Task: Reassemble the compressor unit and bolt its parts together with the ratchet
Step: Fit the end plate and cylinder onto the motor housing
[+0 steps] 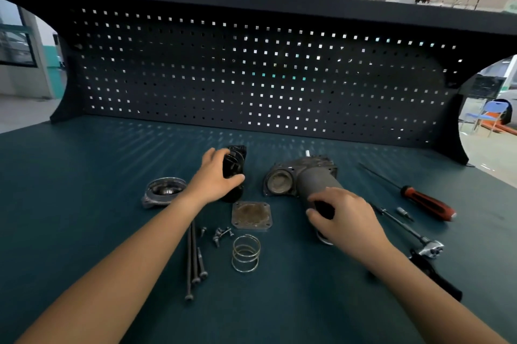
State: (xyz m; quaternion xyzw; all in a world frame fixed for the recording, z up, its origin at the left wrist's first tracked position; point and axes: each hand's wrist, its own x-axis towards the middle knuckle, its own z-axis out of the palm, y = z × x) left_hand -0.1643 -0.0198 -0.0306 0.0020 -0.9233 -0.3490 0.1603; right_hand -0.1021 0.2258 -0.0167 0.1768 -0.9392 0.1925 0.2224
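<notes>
The grey compressor body [305, 176] lies on its side mid-bench, with a round opening facing me. My right hand [344, 215] grips its near cylindrical end. My left hand [216, 176] is closed around a black ribbed motor part [235, 162] standing left of the body. A square cover plate [251, 215] lies flat between them. A round flanged end cap [163, 191] rests further left. A coil spring [246, 252], long bolts [193, 257] and short screws [221, 233] lie in front. The ratchet [422, 248] lies at the right, partly under my right forearm.
A red-and-black handled screwdriver [425, 201] and a small socket bit [404, 213] lie right of the body. A dark pegboard [251, 78] closes off the back of the green bench mat [84, 176]. A blue chair [492, 114] stands beyond the bench at right.
</notes>
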